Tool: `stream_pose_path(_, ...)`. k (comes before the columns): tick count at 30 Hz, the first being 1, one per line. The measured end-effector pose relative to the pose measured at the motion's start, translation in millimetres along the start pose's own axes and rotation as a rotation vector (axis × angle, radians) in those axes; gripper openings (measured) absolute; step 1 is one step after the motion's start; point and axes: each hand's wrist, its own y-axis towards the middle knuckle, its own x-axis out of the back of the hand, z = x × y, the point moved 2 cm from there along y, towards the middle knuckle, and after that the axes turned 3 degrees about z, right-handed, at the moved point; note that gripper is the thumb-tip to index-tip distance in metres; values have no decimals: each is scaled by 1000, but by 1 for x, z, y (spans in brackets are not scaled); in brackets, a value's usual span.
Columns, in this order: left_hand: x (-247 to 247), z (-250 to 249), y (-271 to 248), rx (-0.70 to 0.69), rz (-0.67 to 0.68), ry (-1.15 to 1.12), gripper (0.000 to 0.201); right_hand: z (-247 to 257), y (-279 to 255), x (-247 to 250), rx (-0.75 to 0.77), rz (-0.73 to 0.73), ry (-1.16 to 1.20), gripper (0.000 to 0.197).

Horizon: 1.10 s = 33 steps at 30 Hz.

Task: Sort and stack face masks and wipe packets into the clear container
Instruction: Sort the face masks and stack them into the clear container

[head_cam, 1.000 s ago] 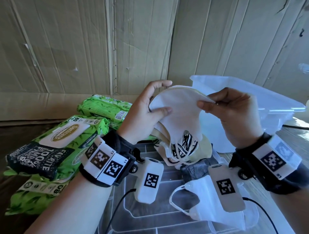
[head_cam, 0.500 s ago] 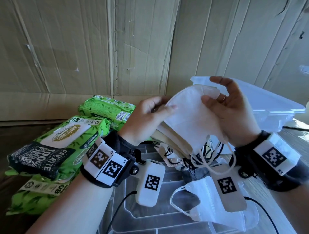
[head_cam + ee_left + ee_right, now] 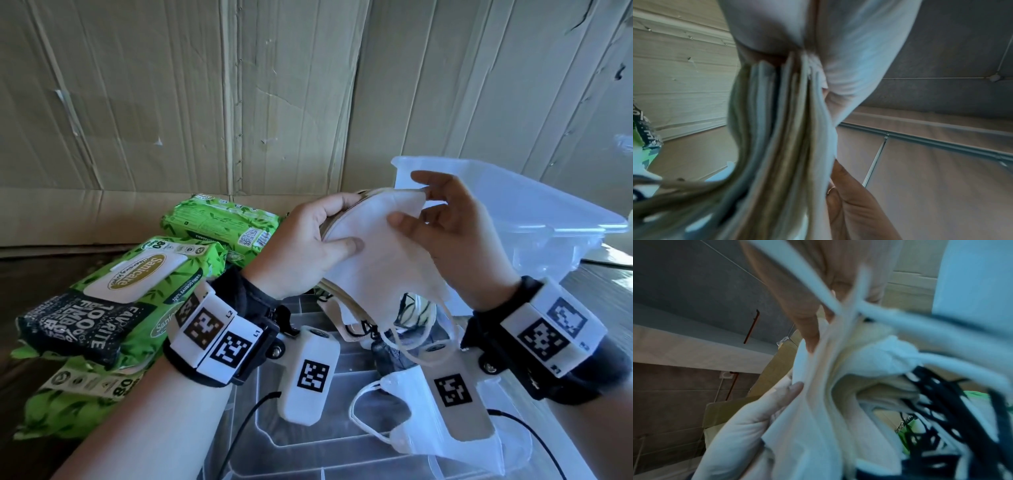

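Note:
My left hand (image 3: pixel 342 224) grips a stack of folded face masks (image 3: pixel 376 263), thumb on the white top one and fingers behind. My right hand (image 3: pixel 411 205) pinches the top mask's upper corner, thumb in front, fingers behind the edge. Ear loops, white and black, dangle below the stack. The left wrist view shows the layered mask edges (image 3: pixel 781 129) end-on with a right finger (image 3: pixel 849 203) beside them. Another white mask (image 3: pixel 411 431) lies below on a clear lid (image 3: pixel 308 448). The clear container (image 3: pixel 520 219) stands behind my right hand. Green wipe packets (image 3: pixel 137 291) lie at the left.
A cardboard wall (image 3: pixel 239 102) closes off the back. A second wipe packet (image 3: pixel 219 222) lies behind the first and a third (image 3: pixel 68 397) in front of it. A dark mask (image 3: pixel 387 349) lies on the lid under the hanging loops.
The right hand has laid the white mask onto the stack. The left thumb now clamps it there. The right hand's grip has shifted to the mask's upper corner.

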Motion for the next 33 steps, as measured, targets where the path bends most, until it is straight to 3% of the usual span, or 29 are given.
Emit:
stream_pose_path(9,1,2,2,-123,-26,59,45,3,-2,10,153,-165,56,25)
stream_pose_path(14,3,3,3,-122,-45,81,34,-2,-2,7,119,6,33,23)
stream_pose_path(18,0,3,2,-143,-62,98,49,-6,-2,3,90,119,-152,23)
stream_pose_path(22,0,2,1,-123,-63,61,50,-3,-4,0,63,209,34,9)
stream_pose_path(27,-2,2,1,-39,-6,22,37,0,-4,3,27,215,65,23)
stream_pose_path(31,-4,-2,-1,-1,10,-24,26,2,-2,6,-13,195,139,66)
stream_pose_path(33,-5,-2,-1,17,20,-60,30,2,-2,7,-32,195,147,78)
